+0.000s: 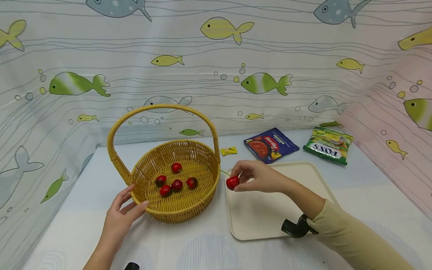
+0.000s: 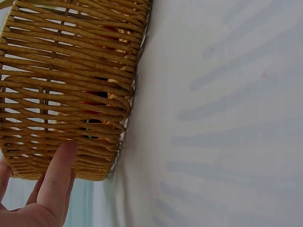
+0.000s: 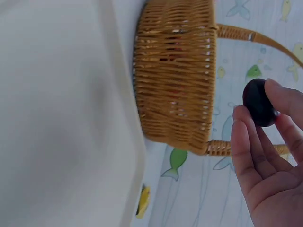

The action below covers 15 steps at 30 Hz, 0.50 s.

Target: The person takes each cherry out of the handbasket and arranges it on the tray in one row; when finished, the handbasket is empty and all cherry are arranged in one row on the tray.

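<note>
Fish-patterned curtain walls [image 1: 277, 46], pale tabletop [image 1: 207, 253]

Six cherries [image 1: 177, 185]; one wicker basket [image 1: 176, 210]; one cream tray [image 1: 264, 214]; two snack packets [image 1: 270, 144]; one yellow candy [image 1: 229, 151]; two hands [image 1: 256, 175].

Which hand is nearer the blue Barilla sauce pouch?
Right. The right hand, pinching a red cherry, is just in front of the blue Barilla sauce pouch; the left hand is across the woven wicker basket.

Right hand [image 1: 256, 177] pinches a round red cherry [image 1: 232, 182] over the flat cream plastic tray [image 1: 264, 214]; woven wicker basket [image 1: 204, 192] sits just left, against the left hand [image 1: 123, 215].
</note>
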Each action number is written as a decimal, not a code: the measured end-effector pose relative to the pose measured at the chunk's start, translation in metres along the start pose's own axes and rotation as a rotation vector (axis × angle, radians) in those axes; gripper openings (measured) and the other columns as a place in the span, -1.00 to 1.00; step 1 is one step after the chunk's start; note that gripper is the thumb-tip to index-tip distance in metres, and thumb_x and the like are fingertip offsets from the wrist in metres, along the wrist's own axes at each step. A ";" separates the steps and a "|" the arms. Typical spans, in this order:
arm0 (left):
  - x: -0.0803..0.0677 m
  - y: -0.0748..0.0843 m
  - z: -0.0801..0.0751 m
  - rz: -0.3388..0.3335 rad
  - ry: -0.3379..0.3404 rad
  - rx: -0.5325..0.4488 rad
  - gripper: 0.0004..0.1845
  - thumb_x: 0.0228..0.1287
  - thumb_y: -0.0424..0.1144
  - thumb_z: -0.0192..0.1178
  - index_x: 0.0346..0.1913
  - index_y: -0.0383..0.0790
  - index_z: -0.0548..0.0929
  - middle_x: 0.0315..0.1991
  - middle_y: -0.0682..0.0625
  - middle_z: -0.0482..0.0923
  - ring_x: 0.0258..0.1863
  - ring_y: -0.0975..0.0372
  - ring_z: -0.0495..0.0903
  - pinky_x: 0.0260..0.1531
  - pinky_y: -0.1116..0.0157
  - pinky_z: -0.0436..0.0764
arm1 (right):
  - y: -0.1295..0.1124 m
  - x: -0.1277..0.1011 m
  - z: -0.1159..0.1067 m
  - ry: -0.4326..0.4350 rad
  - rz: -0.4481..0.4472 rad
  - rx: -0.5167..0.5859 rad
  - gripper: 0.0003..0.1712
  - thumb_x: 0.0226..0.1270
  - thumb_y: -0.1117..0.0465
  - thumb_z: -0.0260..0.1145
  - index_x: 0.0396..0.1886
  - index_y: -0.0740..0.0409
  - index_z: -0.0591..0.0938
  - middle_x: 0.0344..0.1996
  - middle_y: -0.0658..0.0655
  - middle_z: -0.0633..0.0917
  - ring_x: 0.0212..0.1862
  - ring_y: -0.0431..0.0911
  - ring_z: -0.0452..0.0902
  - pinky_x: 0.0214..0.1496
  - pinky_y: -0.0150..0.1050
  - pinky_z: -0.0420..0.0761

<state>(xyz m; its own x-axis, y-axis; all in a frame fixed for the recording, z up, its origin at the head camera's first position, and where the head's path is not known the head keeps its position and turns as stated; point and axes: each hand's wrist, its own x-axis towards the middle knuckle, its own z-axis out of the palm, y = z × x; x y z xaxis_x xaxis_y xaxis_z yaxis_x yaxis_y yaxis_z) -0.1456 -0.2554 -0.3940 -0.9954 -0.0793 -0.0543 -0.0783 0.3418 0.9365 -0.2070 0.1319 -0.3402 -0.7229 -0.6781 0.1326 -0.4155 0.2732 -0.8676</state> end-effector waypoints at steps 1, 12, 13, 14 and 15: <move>0.000 0.000 0.000 -0.002 -0.001 -0.004 -0.17 0.26 -0.06 0.20 0.46 -0.12 -0.01 0.35 -0.29 -0.02 0.26 -0.11 0.20 -0.23 0.52 0.48 | 0.003 -0.002 -0.001 0.007 0.003 0.000 -0.72 0.10 0.31 0.42 -0.19 0.17 0.56 -0.27 0.06 0.63 -0.31 -0.07 0.61 -0.12 -0.22 0.58; 0.000 0.000 0.000 0.000 -0.003 -0.021 -0.17 0.26 -0.06 0.21 0.45 -0.13 -0.01 0.35 -0.29 -0.01 0.26 -0.11 0.20 -0.23 0.52 0.49 | 0.034 -0.013 -0.003 0.043 0.116 0.010 -0.72 0.08 0.29 0.43 -0.22 0.19 0.56 -0.27 0.11 0.59 -0.33 -0.06 0.59 -0.24 -0.28 0.59; 0.000 0.000 0.000 0.000 -0.002 -0.020 -0.17 0.26 -0.06 0.21 0.45 -0.13 0.00 0.35 -0.29 -0.01 0.26 -0.11 0.20 -0.23 0.52 0.49 | 0.036 -0.013 -0.003 0.045 0.126 0.010 -0.72 0.08 0.30 0.43 -0.22 0.19 0.56 -0.27 0.12 0.59 -0.33 -0.05 0.59 -0.25 -0.29 0.59; 0.000 0.001 0.000 0.001 0.000 -0.020 -0.17 0.26 -0.06 0.21 0.45 -0.13 0.00 0.34 -0.28 0.00 0.26 -0.11 0.20 -0.23 0.52 0.49 | 0.038 -0.014 -0.003 0.047 0.136 0.009 -0.72 0.08 0.30 0.43 -0.22 0.20 0.55 -0.27 0.12 0.59 -0.33 -0.05 0.59 -0.26 -0.30 0.59; 0.000 0.001 0.001 0.001 0.000 -0.021 -0.17 0.25 -0.06 0.21 0.45 -0.13 0.00 0.34 -0.28 0.00 0.26 -0.11 0.20 -0.22 0.52 0.49 | 0.040 -0.014 -0.004 0.047 0.146 0.012 -0.72 0.08 0.31 0.43 -0.22 0.20 0.55 -0.27 0.12 0.59 -0.33 -0.05 0.59 -0.26 -0.30 0.59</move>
<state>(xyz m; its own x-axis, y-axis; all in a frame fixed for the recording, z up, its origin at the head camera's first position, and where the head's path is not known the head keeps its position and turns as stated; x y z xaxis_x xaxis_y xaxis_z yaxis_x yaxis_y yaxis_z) -0.1458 -0.2545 -0.3933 -0.9954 -0.0790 -0.0536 -0.0764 0.3219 0.9437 -0.2158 0.1548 -0.3754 -0.8005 -0.5987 0.0264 -0.2975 0.3588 -0.8847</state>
